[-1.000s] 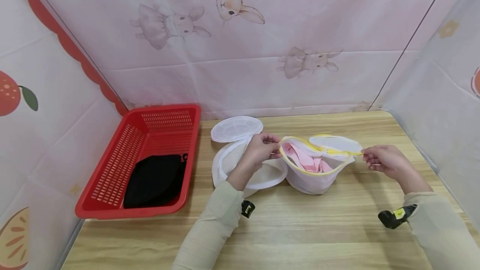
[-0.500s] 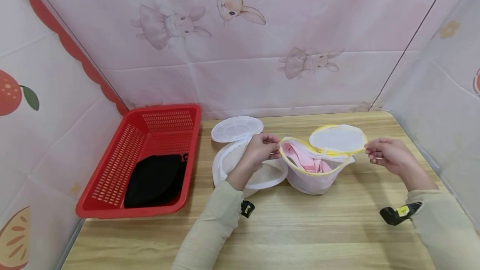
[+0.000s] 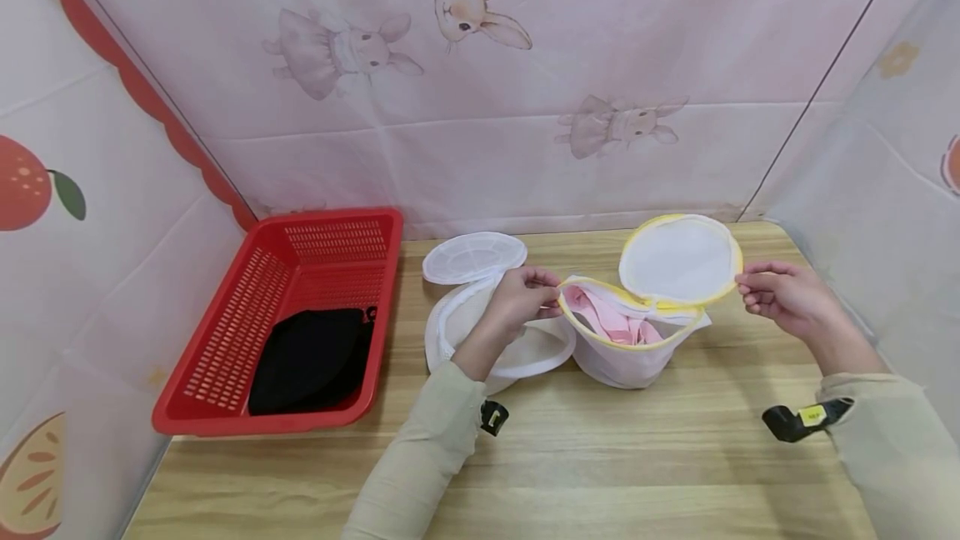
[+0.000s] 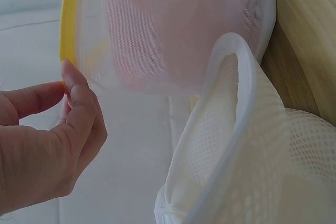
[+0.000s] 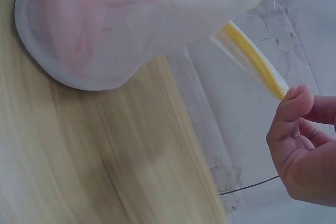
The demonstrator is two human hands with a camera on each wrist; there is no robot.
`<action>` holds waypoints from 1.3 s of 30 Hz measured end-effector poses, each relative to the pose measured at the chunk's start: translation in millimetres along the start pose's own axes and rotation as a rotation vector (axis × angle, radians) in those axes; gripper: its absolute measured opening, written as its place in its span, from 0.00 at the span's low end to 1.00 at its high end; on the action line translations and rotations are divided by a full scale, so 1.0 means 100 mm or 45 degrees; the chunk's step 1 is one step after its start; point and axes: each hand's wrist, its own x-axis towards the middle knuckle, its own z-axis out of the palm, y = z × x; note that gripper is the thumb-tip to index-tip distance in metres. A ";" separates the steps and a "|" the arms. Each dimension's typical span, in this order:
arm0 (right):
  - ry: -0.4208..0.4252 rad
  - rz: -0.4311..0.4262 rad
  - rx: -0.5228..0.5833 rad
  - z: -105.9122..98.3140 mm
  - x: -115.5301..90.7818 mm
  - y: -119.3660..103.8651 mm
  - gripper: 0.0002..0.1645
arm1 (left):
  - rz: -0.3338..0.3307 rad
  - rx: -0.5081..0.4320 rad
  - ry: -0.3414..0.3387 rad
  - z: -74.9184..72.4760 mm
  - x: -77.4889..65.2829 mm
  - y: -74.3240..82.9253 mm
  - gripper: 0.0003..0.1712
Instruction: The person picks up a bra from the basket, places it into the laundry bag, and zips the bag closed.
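Note:
A white mesh laundry bag (image 3: 622, 366) with a yellow zipper edge stands on the table, its round lid (image 3: 678, 259) raised at the back right. Pink cloth (image 3: 611, 319) lies inside, showing through the mesh in both wrist views. My left hand (image 3: 519, 304) pinches the yellow rim at the bag's left side between thumb and fingertips. At the lid's right edge, my right hand (image 3: 787, 298) pinches the yellow border (image 5: 257, 64). Beneath my left forearm sits a second, all-white mesh bag (image 3: 540, 348), its lid (image 3: 475, 257) folded back; the arm hides part of it.
To the left stands a red plastic basket (image 3: 367, 394) with black folded fabric (image 3: 307, 361) in it. The wooden table (image 3: 600, 473) meets a pink rabbit-print backdrop (image 3: 465, 165) at the rear, with pale curtain walls on both sides.
My right hand has moved up and slightly right, lifting the lid from nearly flat to tilted up with its inner face showing. My left hand keeps its place on the rim.

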 end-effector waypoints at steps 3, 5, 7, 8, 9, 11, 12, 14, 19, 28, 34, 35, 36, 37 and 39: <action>-0.024 -0.025 0.060 0.02 -0.01 -0.04 0.14 | -0.001 -0.003 -0.009 0.00 0.00 0.00 0.08; -0.043 -0.043 0.106 0.03 -0.02 -0.06 0.15 | -0.002 -0.006 -0.016 0.00 0.00 0.00 0.08; -0.063 -0.062 0.151 0.05 -0.03 -0.09 0.16 | -0.003 -0.011 -0.023 -0.01 0.00 -0.01 0.08; -0.074 -0.072 0.169 0.06 -0.03 -0.10 0.17 | -0.005 -0.013 -0.025 -0.01 0.00 -0.01 0.09; -0.084 -0.081 0.191 0.06 -0.04 -0.11 0.17 | -0.007 -0.014 -0.028 -0.01 0.01 -0.01 0.09; -0.092 -0.100 0.218 0.08 -0.05 -0.13 0.17 | -0.009 -0.007 -0.033 -0.01 0.01 -0.01 0.09; -0.097 -0.108 0.235 0.09 -0.05 -0.14 0.16 | -0.009 -0.002 -0.035 -0.01 0.02 -0.02 0.09; -0.108 -0.123 0.263 0.09 -0.05 -0.16 0.16 | -0.011 0.006 -0.037 -0.01 0.02 -0.02 0.10; -0.162 -0.137 0.317 0.11 -0.06 -0.19 0.16 | -0.002 0.011 -0.040 -0.02 0.02 -0.02 0.09; -0.230 -0.179 0.314 0.19 -0.10 -0.26 0.15 | 0.012 0.016 -0.026 -0.01 0.01 -0.04 0.07; -0.327 -0.220 0.372 0.26 -0.14 -0.30 0.16 | -0.007 0.011 -0.018 -0.01 0.01 -0.05 0.07; -0.347 -0.229 0.382 0.28 -0.15 -0.31 0.17 | -0.012 0.011 -0.017 -0.01 0.01 -0.05 0.07; -0.369 -0.235 0.391 0.29 -0.16 -0.32 0.17 | -0.013 0.011 -0.018 -0.01 0.01 -0.05 0.07; -0.388 -0.242 0.400 0.30 -0.17 -0.32 0.18 | -0.012 0.011 -0.019 -0.01 0.01 -0.05 0.07; -0.414 -0.254 0.404 0.32 -0.18 -0.33 0.18 | -0.014 0.006 -0.023 -0.01 0.01 -0.05 0.07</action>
